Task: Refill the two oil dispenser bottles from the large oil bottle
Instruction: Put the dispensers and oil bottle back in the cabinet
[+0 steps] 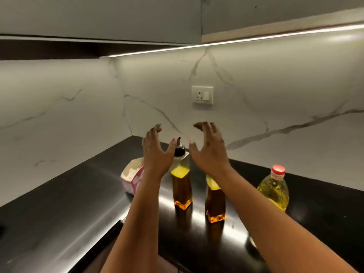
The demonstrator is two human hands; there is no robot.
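Observation:
Two square glass oil dispenser bottles stand on the black counter (59,223). The left dispenser (181,186) has a black pour spout and holds amber oil. The right dispenser (214,203) stands closer to me, its top hidden behind my right forearm. The large oil bottle (274,189), yellow with a red cap, stands to the right. My left hand (155,148) and right hand (209,149) are raised above the dispensers, fingers spread and loosely bent, holding nothing.
A pink and white carton (132,177) sits left of the dispensers near the corner. A white wall socket (202,94) is on the marble backsplash. Cabinets with a light strip hang overhead.

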